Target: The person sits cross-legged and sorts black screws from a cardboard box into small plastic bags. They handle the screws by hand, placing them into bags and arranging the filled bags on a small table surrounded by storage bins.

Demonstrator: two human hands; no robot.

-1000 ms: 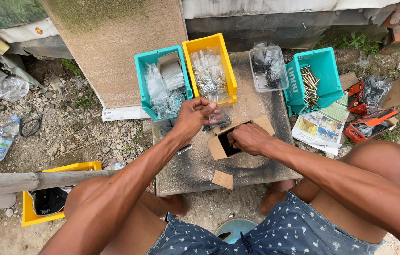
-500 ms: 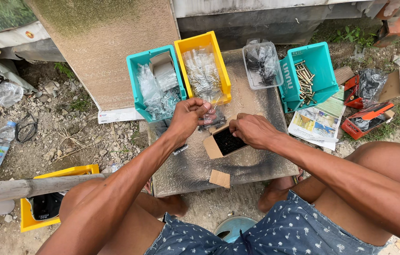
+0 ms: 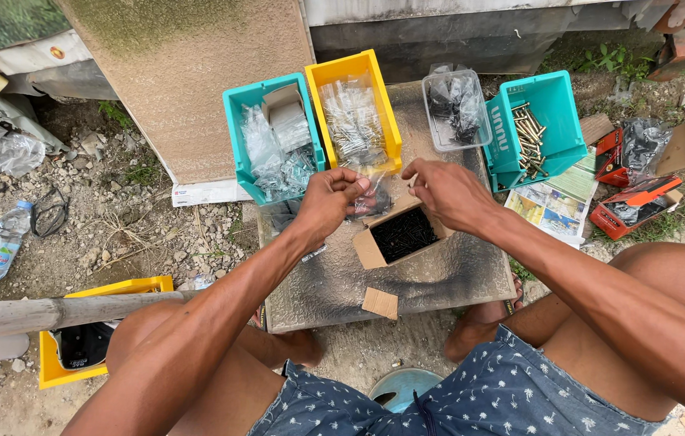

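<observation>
My left hand (image 3: 330,198) pinches a small clear bag of dark screws (image 3: 371,200) just above the open cardboard box (image 3: 401,236). My right hand (image 3: 447,192) has its fingers curled, tips nipping something too small to tell. I judge a loose pinch could scatter screws onto the board (image 3: 318,282).

My left hand (image 3: 333,198) curls into a loose fist, and my right hand (image 3: 443,190) pinches thumb to fingertips, both raised just above the open cardboard box of dark screws (image 3: 399,236), forearms stretched forward from bare knees.
</observation>
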